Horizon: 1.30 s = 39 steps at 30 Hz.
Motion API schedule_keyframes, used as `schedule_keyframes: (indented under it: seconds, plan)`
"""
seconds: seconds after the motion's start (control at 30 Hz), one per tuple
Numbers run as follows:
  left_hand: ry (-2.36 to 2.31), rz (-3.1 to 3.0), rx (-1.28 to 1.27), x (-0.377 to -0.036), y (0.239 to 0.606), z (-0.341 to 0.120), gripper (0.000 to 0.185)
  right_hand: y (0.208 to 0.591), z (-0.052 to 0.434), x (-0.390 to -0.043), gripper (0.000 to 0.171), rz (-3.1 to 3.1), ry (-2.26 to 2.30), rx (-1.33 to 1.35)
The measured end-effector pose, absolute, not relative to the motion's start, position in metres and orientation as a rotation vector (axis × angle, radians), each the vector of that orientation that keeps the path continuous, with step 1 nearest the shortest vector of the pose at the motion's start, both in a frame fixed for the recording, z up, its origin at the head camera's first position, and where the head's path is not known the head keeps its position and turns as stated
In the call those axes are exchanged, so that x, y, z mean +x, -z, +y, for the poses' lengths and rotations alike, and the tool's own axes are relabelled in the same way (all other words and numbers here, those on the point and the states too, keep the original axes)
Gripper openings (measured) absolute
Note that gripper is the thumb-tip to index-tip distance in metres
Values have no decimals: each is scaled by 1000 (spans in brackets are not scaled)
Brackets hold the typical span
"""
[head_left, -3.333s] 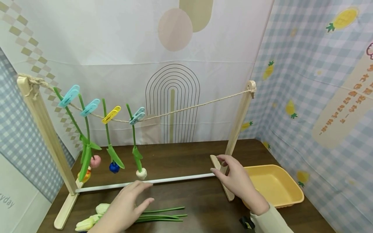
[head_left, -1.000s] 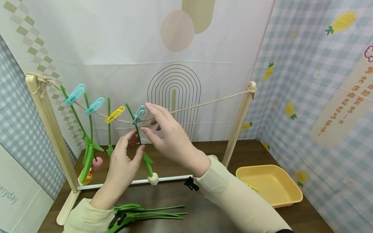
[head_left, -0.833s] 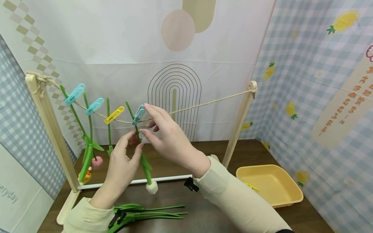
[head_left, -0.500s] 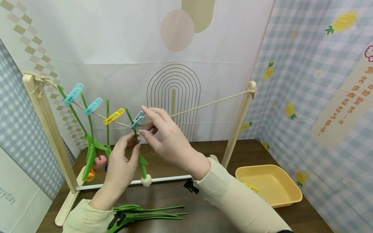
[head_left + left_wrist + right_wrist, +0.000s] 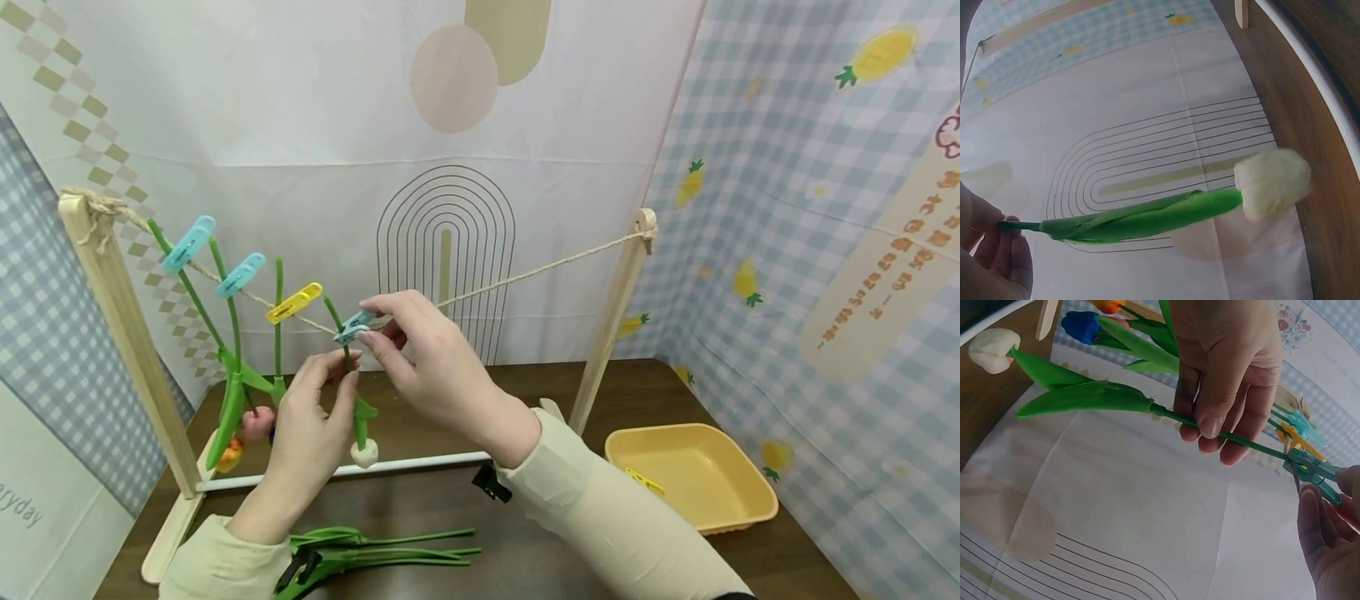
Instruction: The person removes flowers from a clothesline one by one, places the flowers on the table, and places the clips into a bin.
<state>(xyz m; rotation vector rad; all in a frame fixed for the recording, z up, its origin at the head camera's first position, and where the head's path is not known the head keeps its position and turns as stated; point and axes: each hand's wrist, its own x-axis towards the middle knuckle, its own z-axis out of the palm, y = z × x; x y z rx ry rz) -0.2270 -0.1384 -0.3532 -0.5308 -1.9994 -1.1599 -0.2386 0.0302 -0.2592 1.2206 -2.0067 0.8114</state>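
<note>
The left hand [image 5: 307,433] pinches the green stem of a white tulip [image 5: 364,452] between thumb and curled fingers, just below the rope [image 5: 525,271]. The right hand [image 5: 427,358] pinches the blue peg [image 5: 352,327] that clamps this stem to the rope, thumb and forefinger closed on its far end. The flower hangs head down, near the white rod [image 5: 420,461] of the wooden rack [image 5: 611,321]. The right wrist view shows the left fingers [image 5: 1210,422] wrapped round the stem and the peg's jaws on it, hidden from the head camera. The left wrist view shows only the bloom and leaf; the grip there seems tight, though mostly cropped. Loose stems [image 5: 405,554] lie nearer, on the table [image 5: 540,533]; a yellow tray [image 5: 693,475] sits to the right.
</note>
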Motion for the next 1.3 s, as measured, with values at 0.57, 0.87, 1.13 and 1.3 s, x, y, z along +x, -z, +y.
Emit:
schedule_keyframes:
  seconds: [0.57, 0.87, 1.13, 1.3]
  plan:
    - [1191, -2023, -517, -224, 357, -138, 23, 261, 32, -233, 11, -1945, -754, 1205]
    - [1204, -2043, -489, -223, 360, -138, 21, 261, 36, -232, 11, -1872, -790, 1187]
    - [1196, -2100, -453, -220, 365, -143, 20, 260, 44, -232, 13, -1835, -829, 1179]
    - [1191, -2115, -441, -218, 367, -147, 21, 262, 49, -233, 15, -1785, -854, 1183]
